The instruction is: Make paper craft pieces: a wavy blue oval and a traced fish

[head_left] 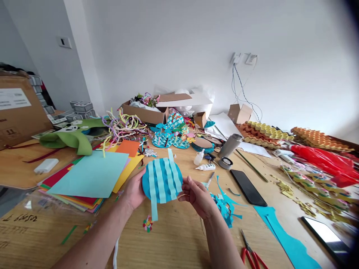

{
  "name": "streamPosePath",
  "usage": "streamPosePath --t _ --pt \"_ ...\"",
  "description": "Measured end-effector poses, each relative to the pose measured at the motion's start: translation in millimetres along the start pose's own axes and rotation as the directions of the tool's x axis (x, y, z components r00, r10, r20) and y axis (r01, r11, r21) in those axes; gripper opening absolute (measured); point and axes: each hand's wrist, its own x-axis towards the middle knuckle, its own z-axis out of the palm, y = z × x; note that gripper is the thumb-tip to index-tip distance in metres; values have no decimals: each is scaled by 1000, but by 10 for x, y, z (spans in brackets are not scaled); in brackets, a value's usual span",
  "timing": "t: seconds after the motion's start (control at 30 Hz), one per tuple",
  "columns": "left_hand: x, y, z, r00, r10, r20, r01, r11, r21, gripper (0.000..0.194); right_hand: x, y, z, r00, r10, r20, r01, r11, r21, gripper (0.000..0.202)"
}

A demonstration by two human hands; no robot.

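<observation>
A round blue disc [162, 181] with wavy pale-aqua paper strips across it is held above the table. My left hand [135, 190] grips its left edge, fingers hidden behind it. At the right edge, my right hand [198, 195] has its thumb and fingers closed on the disc's rim. One pale strip [154, 211] hangs past the lower edge, and another sticks up beyond the top. Below the disc lies a small multicoloured flower shape [147, 223]. Right of my right hand are cut blue paper scraps [226, 213].
Stacked coloured paper [92, 175] lies at left. Two small glue bottles [206, 167], a metal flask [231, 145] and a black phone [248, 187] stand or lie to the right. Red-handled scissors [249, 254] are near the front edge. Pipe cleaners [123, 127] and finished blue crafts [171, 136] sit behind.
</observation>
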Motion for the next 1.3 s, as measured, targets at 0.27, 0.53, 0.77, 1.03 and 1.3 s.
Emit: streamPosePath --t 0.27,0.53,0.77,1.03,1.3 --pt "1 18 3 988 134 74 -127 987 -98 38 -18 33 100 999 -19 38 25 989 -145 36" --pt "-49 -57 30 976 143 167 -126 986 -107 42 73 162 152 985 -124 -122 100 976 -191 37" --pt "-19 -35 -6 954 153 258 -132 987 -96 33 65 119 44 963 -201 -179 157 959 -236 35" --pt "7 79 -70 943 324 81 -334 926 179 24 82 60 -112 969 -181 -166 146 968 -202 31" --pt "6 62 -106 923 336 187 -384 826 412 20 103 66 -128 958 -209 -195 176 969 -174 31"
